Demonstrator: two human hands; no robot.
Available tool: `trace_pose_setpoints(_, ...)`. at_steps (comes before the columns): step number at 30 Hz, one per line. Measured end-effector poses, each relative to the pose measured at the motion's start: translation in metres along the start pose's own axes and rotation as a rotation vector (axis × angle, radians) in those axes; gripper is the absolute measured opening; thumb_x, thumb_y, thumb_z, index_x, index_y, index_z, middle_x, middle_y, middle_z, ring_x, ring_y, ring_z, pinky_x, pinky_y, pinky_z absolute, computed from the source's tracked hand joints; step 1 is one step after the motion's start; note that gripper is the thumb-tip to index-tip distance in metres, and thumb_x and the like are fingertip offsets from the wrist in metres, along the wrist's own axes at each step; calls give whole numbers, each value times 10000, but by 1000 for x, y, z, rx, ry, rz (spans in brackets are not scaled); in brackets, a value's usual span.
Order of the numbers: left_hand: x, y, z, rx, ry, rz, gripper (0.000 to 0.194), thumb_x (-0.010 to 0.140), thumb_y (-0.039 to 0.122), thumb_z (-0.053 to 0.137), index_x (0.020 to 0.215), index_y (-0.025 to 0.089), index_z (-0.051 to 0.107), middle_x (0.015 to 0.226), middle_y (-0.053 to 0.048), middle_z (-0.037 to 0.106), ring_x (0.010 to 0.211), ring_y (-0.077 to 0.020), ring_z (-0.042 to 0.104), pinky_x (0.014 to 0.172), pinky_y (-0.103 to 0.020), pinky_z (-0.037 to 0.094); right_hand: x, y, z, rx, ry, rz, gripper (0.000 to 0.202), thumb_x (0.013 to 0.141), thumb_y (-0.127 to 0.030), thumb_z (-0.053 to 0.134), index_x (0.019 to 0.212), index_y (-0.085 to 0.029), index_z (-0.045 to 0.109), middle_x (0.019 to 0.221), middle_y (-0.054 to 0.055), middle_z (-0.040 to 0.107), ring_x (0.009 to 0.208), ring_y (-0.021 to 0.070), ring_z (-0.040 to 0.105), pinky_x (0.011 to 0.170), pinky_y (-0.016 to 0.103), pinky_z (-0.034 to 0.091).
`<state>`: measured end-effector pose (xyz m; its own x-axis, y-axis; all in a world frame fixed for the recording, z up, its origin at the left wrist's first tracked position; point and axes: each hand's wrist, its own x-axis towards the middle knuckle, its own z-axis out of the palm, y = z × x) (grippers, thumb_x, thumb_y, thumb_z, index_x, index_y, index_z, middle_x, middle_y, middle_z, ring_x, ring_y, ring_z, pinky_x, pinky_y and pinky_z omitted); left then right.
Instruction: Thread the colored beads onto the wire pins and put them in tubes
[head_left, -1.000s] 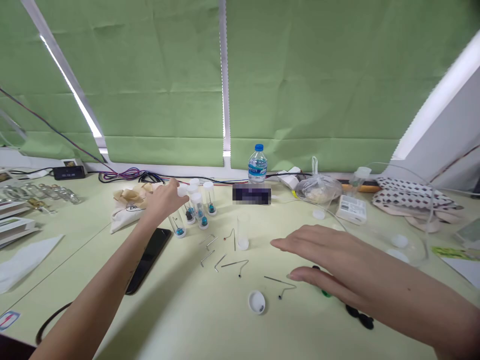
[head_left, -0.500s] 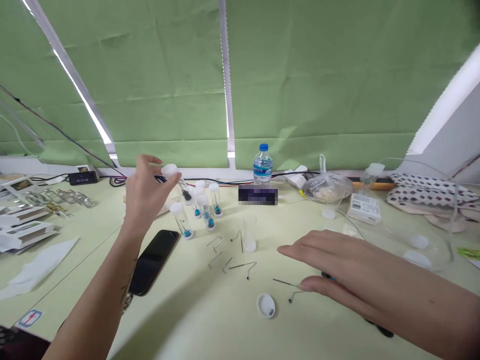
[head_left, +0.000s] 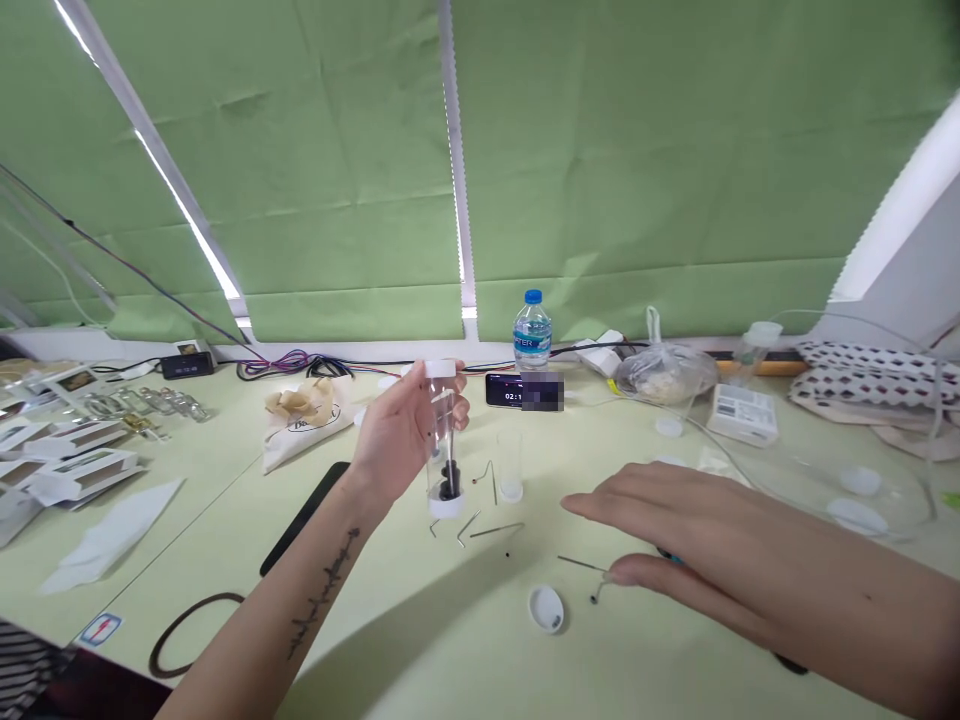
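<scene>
My left hand is closed around a clear capped tube with white ends, held upright above the table. Black pieces and a thin metal rod show inside its lower part. A second clear tube stands uncapped on the table to its right. Bent metal rods lie in front of the tubes. My right hand is open, fingers stretched out palm down. Its thumb tip is close to a bent rod and a straight rod. A white cap lies nearby; small dark and blue things are mostly hidden under that hand.
A dark phone lies beside my left forearm. Behind stand a water bottle and a lit phone display. A cloth pouch, a bagged bundle, a white box and cables occupy the back. A brown ring lies front left.
My left hand has brought the tube with black pieces from the group of tubes at the back left toward the middle. The right hand has barely moved.
</scene>
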<state>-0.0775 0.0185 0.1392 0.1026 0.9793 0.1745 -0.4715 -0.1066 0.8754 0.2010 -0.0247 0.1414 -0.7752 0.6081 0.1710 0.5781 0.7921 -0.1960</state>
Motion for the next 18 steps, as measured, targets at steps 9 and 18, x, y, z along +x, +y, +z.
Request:
trace_pose_setpoints(9, -12, -19, 11, 245, -160, 192, 402, 887, 531, 438, 891, 164, 601, 617, -15, 548, 547, -134, 484, 537, -260, 409, 7, -3, 0, 24, -13, 30, 361, 946, -408, 484, 1301, -365, 530, 1199, 28, 647, 1049, 272, 621, 782, 369, 510)
trace_pose_setpoints(18, -21, -32, 7, 296, -207, 229, 426, 853, 621, 436, 924, 212, 534, 525, 34, 509, 407, -111, 422, 427, -244, 313, 48, -1, 56, -110, -161, -121, 88, 899, -155, 565, 929, -180, 644, 792, 24, 655, 758, 204, 649, 609, 278, 456)
